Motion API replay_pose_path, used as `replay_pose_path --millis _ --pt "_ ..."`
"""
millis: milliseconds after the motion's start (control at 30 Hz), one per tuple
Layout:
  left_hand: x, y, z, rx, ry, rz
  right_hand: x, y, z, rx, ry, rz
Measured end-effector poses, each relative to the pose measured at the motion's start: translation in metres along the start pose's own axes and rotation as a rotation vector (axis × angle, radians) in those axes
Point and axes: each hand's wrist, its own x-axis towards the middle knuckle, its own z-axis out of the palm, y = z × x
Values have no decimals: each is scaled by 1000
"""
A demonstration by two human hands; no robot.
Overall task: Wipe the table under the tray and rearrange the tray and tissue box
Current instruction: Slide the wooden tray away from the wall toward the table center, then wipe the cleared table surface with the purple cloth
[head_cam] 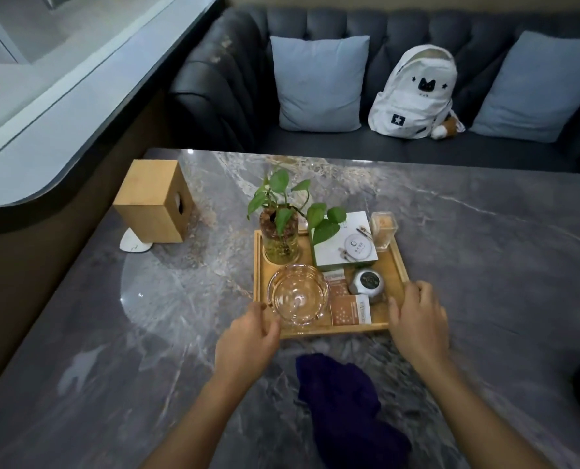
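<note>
curling fingers [414, 292], seemingly gripping tray [401, 262] corners

The tray [256, 265] lies on the table [485, 265]; tissue box [153, 204] far left of it, cloth [342, 401] on its near side; in the tray, plant [279, 236] far-left, glass dish [297, 297] near-left.

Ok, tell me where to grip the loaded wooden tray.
Grip the rectangular wooden tray by its left and right rims near the front corners, one hand each side: raised rims give purchase, and the tall glass plant jar probably needs a level lift.
</note>
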Motion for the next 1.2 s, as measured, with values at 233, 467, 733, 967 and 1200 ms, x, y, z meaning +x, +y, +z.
replay_pose_path --millis 233,467,733,967,1200 --pt "-51 10 29 40 -220 325 -65 -7 -9 328 -174 -97" --pt "-75 -5 56 72 -404 344 -112 -2 2 326 -574 -312" --pt "-83 -11 51 41 -364 363 -126 -11 12 139 -556 -462" --pt "-98 -35 22 -91 -229 273 -130 -38 8 383 -515 -439" --pt "-108 -97 -32 -97 86 10 -126 -108 8 444 -554 -601"
